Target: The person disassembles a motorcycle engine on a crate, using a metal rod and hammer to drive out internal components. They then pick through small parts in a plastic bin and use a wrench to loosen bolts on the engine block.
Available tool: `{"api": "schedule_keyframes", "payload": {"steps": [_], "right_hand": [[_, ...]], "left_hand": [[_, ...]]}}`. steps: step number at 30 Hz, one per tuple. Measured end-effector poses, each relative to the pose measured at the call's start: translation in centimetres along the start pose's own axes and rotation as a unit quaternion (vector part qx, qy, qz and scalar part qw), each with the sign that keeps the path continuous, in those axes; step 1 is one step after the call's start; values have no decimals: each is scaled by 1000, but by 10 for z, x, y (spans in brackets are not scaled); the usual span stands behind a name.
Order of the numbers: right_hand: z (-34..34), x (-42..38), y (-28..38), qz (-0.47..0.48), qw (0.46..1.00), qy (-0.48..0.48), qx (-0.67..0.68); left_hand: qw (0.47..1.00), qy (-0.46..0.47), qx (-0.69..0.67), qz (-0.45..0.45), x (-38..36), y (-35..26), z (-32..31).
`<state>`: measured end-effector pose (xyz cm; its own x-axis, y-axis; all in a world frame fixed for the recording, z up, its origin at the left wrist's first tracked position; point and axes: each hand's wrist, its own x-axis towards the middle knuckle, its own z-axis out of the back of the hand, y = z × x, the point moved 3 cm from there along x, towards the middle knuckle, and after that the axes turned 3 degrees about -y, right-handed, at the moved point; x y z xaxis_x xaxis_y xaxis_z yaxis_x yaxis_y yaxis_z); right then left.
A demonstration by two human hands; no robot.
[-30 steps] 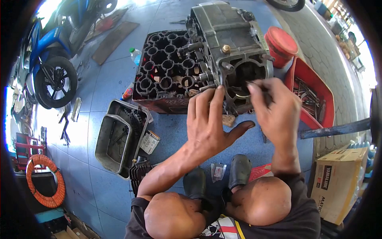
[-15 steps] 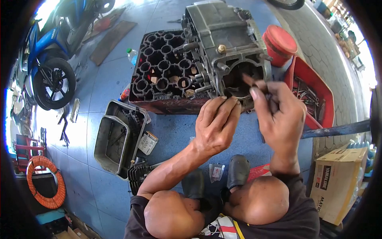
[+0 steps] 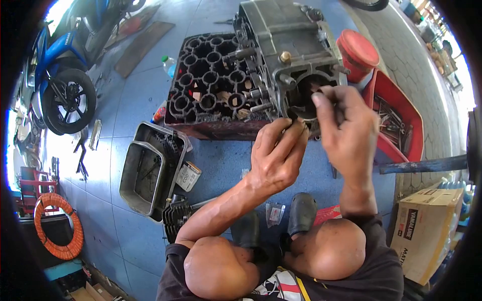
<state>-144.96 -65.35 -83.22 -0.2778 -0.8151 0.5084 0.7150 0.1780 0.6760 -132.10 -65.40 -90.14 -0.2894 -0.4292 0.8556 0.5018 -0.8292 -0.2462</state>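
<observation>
Hands are both up at the open bore of the engine crankcase [image 3: 288, 47], which sits on top of a dark plastic bottle crate [image 3: 211, 85] on the blue tiled floor [image 3: 130, 105]. The left hand [image 3: 276, 155] has its fingers curled together, tips pressed against the lower rim of the bore, touching the metal there. The right hand [image 3: 346, 130] hovers just beside it at the bore's right edge, fingers pinched shut around something small and dark; what it is, too small to tell. Down by the left forearm, a grey metal tray [image 3: 150, 168] lies on the floor with a small can [image 3: 189, 175] just beside it. Off to the right of the crankcase, a red bucket [image 3: 357, 54] and a red bin [image 3: 396, 120] of tools. Far left, a blue motorcycle [image 3: 60, 65] is parked; a cardboard box [image 3: 427, 231] sits by the right knee.
</observation>
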Motion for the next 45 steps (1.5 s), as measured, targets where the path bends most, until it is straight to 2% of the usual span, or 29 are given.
{"api": "schedule_keyframes", "payload": {"steps": [1,3,6,7,9,11,13,14,17,18,19,20,21,25,27,29,33,35,37,38,41,44,45], "right_hand": [[-9,2,-5,62,997,-5,-38],[-15,4,-10,60,997,12,-54],[-7,6,-15,-51,995,88,14],[0,2,-11,-49,995,84,15],[15,-13,0,-33,996,8,78],[9,-11,0,-76,992,17,95],[-9,6,-9,-10,999,27,40],[-13,9,-9,-41,997,57,18],[-19,15,-12,-52,995,80,1],[-19,18,-15,-93,988,107,54],[-13,16,-13,-93,988,106,55],[-9,12,-14,-213,952,142,168],[-8,9,-14,-323,888,175,276],[-1,-6,-14,-376,838,146,368],[14,-7,1,-360,849,137,361],[24,-5,10,-367,828,136,401],[4,-6,7,-345,843,91,402],[-2,-13,-3,-351,843,121,388],[-14,-20,-17,-397,838,167,334],[-16,-15,-16,-389,843,161,334],[-24,-3,-5,-371,836,135,380],[-23,1,-1,-411,797,131,423],[-21,-3,-4,-406,799,128,425]], "left_hand": [[1000,-5,2,-3,2,1,0],[1000,-7,29,-1,-1,2,1],[999,-8,43,3,-5,-1,3],[999,1,51,4,-3,0,3],[999,-4,52,-6,-1,3,2],[999,6,48,-5,-7,2,3],[999,5,47,-7,-3,4,3],[999,-3,52,-10,-4,5,1],[998,-11,52,13,-5,4,0],[998,-12,52,14,-6,2,1],[999,-4,45,21,-6,2,2],[999,3,40,25,-5,2,4],[999,-1,41,20,-5,2,5],[999,-10,44,28,-6,3,2],[999,-21,32,18,-5,4,3],[999,-12,25,22,-7,3,2],[999,-13,27,26,-5,8,1],[999,-17,19,24,-5,4,2],[999,-25,19,42,-4,3,0],[998,-38,19,39,-5,2,-1],[998,-31,31,35,-5,3,2],[999,-33,30,27,-5,1,3],[998,-39,37,18,-4,1,3]]}}
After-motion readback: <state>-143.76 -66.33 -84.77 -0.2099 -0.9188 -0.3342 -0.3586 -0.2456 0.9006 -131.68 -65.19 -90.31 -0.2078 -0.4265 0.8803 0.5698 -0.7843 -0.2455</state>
